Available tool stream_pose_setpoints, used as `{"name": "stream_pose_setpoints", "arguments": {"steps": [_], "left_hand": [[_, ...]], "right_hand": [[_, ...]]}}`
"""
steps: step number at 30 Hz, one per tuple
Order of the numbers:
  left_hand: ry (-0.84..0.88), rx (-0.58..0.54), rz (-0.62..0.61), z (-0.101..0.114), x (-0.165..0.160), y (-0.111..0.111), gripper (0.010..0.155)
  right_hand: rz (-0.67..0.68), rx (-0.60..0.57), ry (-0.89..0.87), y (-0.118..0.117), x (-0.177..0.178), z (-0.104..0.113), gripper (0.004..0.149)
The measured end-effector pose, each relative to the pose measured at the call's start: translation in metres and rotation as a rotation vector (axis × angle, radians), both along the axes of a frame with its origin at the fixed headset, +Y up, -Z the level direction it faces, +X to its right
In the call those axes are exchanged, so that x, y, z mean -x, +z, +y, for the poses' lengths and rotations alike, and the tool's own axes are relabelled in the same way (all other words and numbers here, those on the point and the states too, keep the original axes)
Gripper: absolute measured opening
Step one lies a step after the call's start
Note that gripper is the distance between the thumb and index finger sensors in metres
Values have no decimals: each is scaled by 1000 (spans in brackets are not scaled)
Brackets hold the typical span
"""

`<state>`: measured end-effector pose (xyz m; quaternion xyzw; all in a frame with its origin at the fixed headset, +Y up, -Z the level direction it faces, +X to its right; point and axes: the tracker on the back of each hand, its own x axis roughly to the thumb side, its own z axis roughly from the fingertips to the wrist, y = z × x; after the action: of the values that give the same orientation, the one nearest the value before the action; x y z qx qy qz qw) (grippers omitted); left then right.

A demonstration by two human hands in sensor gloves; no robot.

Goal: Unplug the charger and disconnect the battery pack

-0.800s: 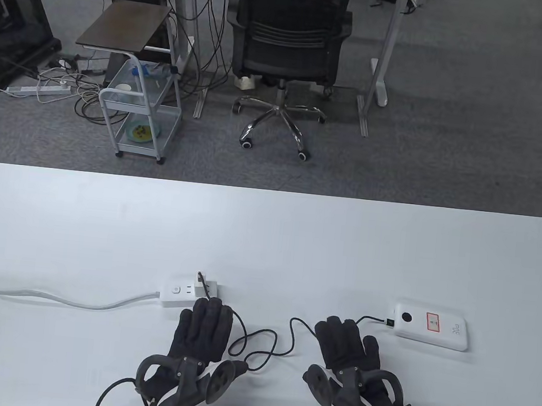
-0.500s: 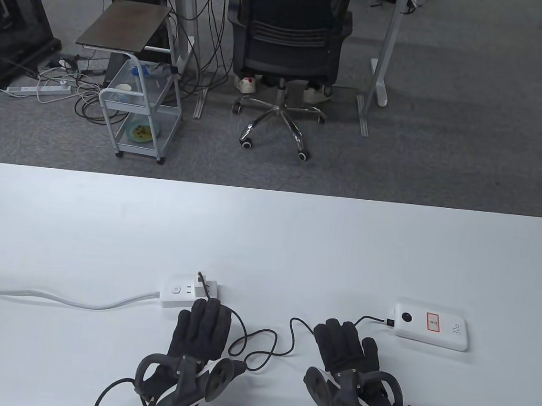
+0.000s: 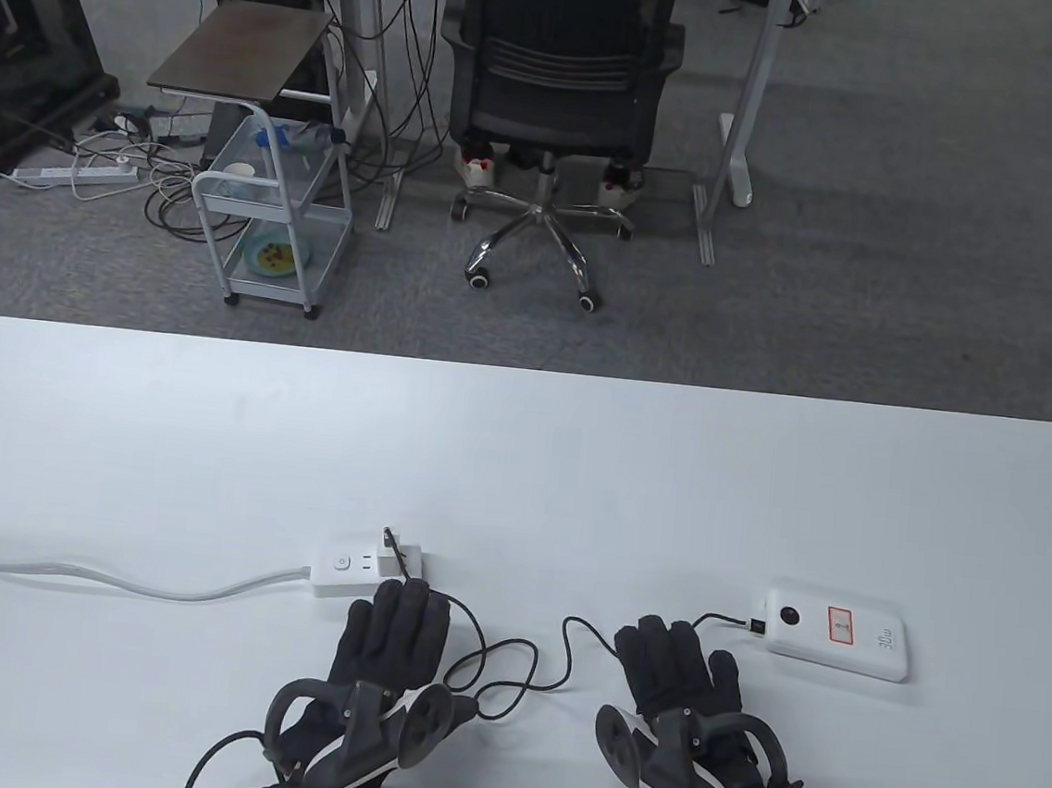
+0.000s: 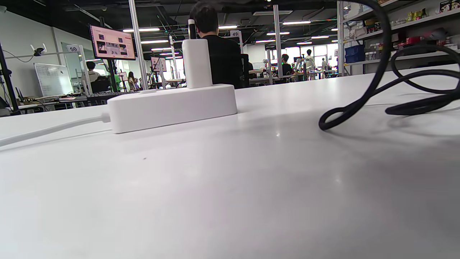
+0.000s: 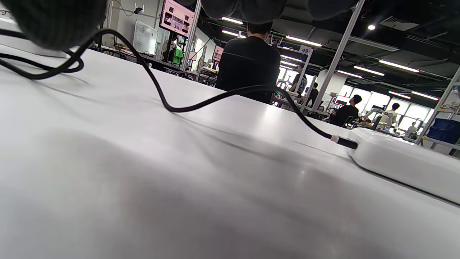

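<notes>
Both hands lie flat on the table (image 3: 519, 468), fingers spread, gripping nothing. Left hand (image 3: 390, 646) sits at 6 o'clock of the power strip (image 3: 351, 572), fingertips just short of it. Right hand (image 3: 676, 673) is at about 8 o'clock of the battery pack (image 3: 838, 630), near but apart.

The charger (image 4: 196, 63) stands upright, plugged into the right end of the strip. The black cable (image 3: 518, 667) leaves its top, loops between the hands and runs into the pack's left end, at the plug (image 5: 346, 142). Nothing undone yet, I'd say.

Risks from here:
- Strip is light and loose on the table — pulling the charger up w/o holding the strip down would prob. lift the whole strip, dragging its white cord (image 3: 100, 574).
- Cable passes right by the left fingertips; I can't tell if it touches them. A reach fwd could snag the loop and tug the pack.
- Pulling the cable rather than the plug body at the pack end could strain the connector or slide the pack toward 9 o'clock — it looks smooth, w/ little grip on the tabletop.
- Slack loops between the hands may catch a tracker or glove wire (image 3: 207, 758) when either hand lifts.
</notes>
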<state>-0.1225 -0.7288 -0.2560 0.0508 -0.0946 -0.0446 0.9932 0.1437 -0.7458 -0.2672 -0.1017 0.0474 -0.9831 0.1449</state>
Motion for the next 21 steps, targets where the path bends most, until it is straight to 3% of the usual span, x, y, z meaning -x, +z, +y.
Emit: {"name": "stream_pose_setpoints", "arguments": {"steps": [21], "left_hand": [[-37,-27,20,4,2,0,98]], "right_hand": [[13,4,66,-1,4,-7,89]]}}
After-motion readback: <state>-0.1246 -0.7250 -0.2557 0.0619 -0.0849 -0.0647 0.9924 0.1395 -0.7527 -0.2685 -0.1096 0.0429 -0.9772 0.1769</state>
